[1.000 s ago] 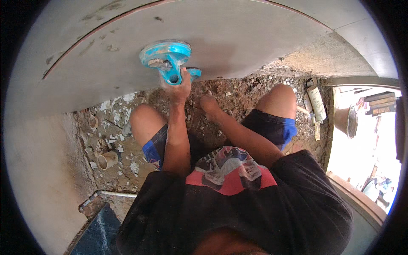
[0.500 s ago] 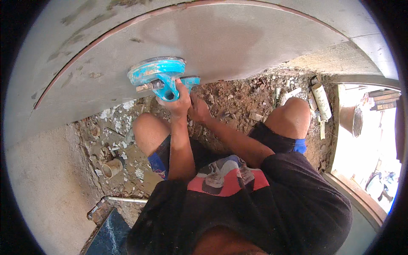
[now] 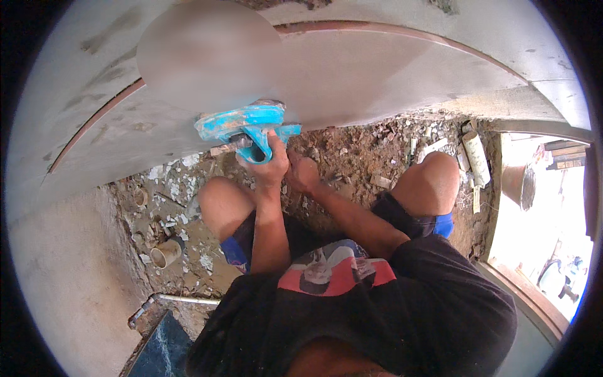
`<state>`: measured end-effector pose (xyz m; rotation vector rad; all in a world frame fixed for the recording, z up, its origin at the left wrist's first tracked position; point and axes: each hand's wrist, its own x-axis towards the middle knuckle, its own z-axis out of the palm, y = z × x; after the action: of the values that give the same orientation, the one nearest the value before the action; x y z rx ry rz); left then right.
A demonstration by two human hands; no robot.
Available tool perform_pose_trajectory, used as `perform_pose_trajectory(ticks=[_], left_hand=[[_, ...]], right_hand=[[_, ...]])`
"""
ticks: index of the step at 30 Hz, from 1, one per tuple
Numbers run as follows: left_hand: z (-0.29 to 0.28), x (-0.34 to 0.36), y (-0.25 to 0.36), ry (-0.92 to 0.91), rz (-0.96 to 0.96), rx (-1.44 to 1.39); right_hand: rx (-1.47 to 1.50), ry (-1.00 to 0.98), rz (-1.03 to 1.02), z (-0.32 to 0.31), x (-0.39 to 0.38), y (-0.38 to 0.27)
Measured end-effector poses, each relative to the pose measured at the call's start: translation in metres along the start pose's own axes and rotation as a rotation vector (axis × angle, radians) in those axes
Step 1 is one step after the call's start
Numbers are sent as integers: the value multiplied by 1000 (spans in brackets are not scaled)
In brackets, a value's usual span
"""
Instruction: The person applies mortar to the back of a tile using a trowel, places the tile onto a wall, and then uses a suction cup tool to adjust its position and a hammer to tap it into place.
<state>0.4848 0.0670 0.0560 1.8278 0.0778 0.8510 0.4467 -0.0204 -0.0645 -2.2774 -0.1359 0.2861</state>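
Squarely in front of the crouching person, a blue double-cup suction lifter (image 3: 245, 119) sits against the face of a large grey slab (image 3: 358, 81), low down, just above the rubble (image 3: 358, 154). The left hand (image 3: 270, 164) is wrapped around its handle, thumb along the upper side. The right hand (image 3: 304, 176) is just beside it, lower and to the right, fingers tucked behind the left; cannot tell whether they grip the handle, the slab's edge or nothing.

Risks, as judged: the lifter is caked with dirt, and grit under a cup rim would let air in and break the hold. The lever (image 3: 225, 149), tan-tipped, sticks out left above the left knee (image 3: 223, 204); a bump there could loosen the suction. The slab's lower edge runs close to loose shards, so a stone beneath could chip it or tip it out of line. Fingers low by that edge could be pinched if the weight drops. Footing on broken ground looks uneven; a slip would jerk the handle sideways.

Orientation: cup faces point at the slab, away from the body; handle side faces the person. Long axis seems to run down the slab from the near, larger-looking cup to the farther one, which shows partly to the right, past the left hand. View is steep, so the lean is hard to judge. A blurred patch covers the slab right above the near cup; full rim contact cannot be checked.
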Motion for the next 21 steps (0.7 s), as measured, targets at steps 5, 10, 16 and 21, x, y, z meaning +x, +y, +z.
perform_pose_trajectory(ticks=[5,10,16,21], left_hand=[[-7,3,-17,3,382,402],[-2,-2,-26,58,270,317],[-1,-3,-17,36,49,66],[-4,-17,-34,-27,186,335]], right_hand=[[-85,-95,-92,-18,32,7],[-53,-79,-94,-17,21,1],[-171,-38,-151,-4,-5,5],[-358,-115,-254,-27,40,20]])
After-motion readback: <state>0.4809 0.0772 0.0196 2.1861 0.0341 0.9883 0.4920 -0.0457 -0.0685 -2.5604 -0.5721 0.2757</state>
